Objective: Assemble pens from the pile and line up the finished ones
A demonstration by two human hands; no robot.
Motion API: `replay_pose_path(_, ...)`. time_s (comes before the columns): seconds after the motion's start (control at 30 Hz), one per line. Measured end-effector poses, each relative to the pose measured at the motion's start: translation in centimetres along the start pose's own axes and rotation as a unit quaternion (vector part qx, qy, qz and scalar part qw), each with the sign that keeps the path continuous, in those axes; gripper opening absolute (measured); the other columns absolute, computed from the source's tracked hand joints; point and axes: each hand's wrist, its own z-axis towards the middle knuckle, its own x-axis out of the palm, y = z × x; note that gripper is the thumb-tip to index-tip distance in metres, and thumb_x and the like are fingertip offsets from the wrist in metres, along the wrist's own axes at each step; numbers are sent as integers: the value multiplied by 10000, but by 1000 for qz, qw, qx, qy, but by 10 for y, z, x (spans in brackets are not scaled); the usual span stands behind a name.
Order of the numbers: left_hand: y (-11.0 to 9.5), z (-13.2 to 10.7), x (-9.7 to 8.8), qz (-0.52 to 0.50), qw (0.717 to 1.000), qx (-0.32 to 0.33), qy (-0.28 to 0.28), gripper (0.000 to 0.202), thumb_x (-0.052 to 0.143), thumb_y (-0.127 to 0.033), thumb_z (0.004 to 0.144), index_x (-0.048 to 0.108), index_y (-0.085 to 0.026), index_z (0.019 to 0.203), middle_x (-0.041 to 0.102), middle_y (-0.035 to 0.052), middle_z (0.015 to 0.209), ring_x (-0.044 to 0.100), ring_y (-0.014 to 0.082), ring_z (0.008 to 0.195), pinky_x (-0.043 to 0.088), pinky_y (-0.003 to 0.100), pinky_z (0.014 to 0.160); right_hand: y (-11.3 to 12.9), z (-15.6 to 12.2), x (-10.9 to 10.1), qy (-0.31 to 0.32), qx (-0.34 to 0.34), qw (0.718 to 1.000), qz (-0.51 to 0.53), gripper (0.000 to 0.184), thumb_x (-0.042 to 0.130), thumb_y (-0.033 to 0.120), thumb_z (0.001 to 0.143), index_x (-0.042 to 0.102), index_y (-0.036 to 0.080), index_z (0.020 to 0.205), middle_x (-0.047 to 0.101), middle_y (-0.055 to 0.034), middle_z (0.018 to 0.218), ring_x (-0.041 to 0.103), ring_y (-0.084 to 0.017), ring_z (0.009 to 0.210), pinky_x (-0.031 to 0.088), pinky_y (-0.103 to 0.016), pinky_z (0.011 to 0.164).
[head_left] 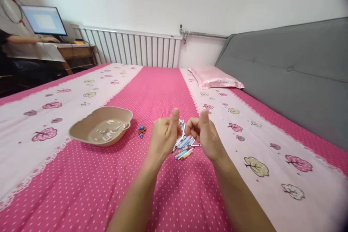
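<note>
Sticks (185, 142) lie between left hand (164, 135) and right hand (207, 136) (fingers curled, grip unclear).

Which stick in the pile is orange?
The orange stick at the near edge, just right of the teal stick; most others look bluish or white.

On the bed (163, 87) – basin (103, 117) at left, pile of sticks (185, 143) right of it, pillow (216, 77) farther back

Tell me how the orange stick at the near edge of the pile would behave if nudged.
The orange stick looks slim and rounded, so it may roll, though the soft-looking bedcover could slow it. Its straight shape suggests it is fairly stiff. Being so thin, it is probably light.
</note>
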Motion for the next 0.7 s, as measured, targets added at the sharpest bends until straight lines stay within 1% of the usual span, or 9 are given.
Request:
replay_pose_path(0.07, -14, -9, 0, 13, 1000, -9, 3, 750, 116, -705, 827, 441, -187, 392, 402, -1, 374, 416, 110, 402, 287, 256, 457, 10, -13, -2, 4, -12, 1000, -21, 768, 27, 754, 794, 460, 179, 525, 283, 41, 446, 301, -87, 424, 224, -248, 454)
replay_pose_path(0.13, -18, -15, 3, 15, 1000, -18, 11, 745, 41, -730, 800, 361, -196, 391, 364, -8, 381, 371, 105, 399, 257, 259, 446, 9, -20, -3, -16, -19, 999, -46, 764, -42, 791, 731, 368, 188, 502, 283, 35, 455, 296, -90, 433, 216, -258, 464)
replay_pose_path(0.2, -13, -20, 8, 18, 1000, -20, 16, 735, -11, -759, 763, 300, -204, 396, 337, -10, 387, 351, 104, 404, 243, 263, 444, 1, -22, -2, -31, -14, 997, -72, 747, -82, 810, 689, 292, 193, 495, 278, 29, 460, 291, -94, 442, 212, -267, 474)
replay_pose_path(0.27, -2, -20, 13, 22, 999, -19, 26, 728, -45, -778, 732, 263, -208, 399, 304, -14, 386, 323, 102, 401, 221, 266, 440, -12, -20, 0, -27, 1, 995, -93, 736, -99, 814, 679, 255, 196, 492, 268, 24, 463, 287, -99, 451, 213, -271, 482)
replay_pose_path(0.37, 19, -17, 20, 42, 997, -42, 39, 720, -71, -788, 711, 230, -210, 406, 262, -19, 386, 273, 99, 394, 182, 273, 438, -32, -14, 5, -10, 34, 993, -110, 733, -100, 807, 694, 253, 199, 488, 275, 20, 465, 298, -104, 455, 226, -269, 485)
replay_pose_path(0.47, 36, -12, 24, 69, 994, -73, 29, 720, -52, -803, 704, 219, -211, 396, 250, -15, 387, 271, 103, 400, 178, 279, 450, -45, -7, 10, 16, 55, 991, -122, 732, -46, 801, 731, 274, 197, 467, 312, 12, 449, 329, -105, 451, 243, -263, 483)
replay_pose_path(0.53, 42, -9, 26, 69, 994, -89, 10, 720, 13, -807, 722, 234, -211, 384, 264, -12, 383, 294, 107, 406, 191, 281, 458, -49, -3, 14, 29, 65, 991, -113, 739, -16, 797, 747, 290, 195, 448, 339, 5, 437, 351, -105, 448, 258, -255, 480)
replay_pose_path(0.6, 46, -8, 26, 57, 993, -106, -15, 714, 61, -793, 747, 249, -211, 378, 282, -10, 378, 308, 109, 405, 200, 283, 460, -51, -1, 17, 29, 81, 992, -95, 750, -8, 797, 750, 315, 195, 441, 364, 1, 432, 368, -106, 442, 269, -248, 472)
replay_pose_path(0.7, 50, -7, 29, 55, 990, -121, -46, 702, 53, -767, 772, 241, -215, 379, 282, -10, 377, 296, 111, 397, 191, 284, 453, -57, 2, 19, 26, 108, 990, -87, 758, 1, 787, 763, 350, 197, 441, 389, -3, 421, 381, -109, 428, 273, -243, 460)
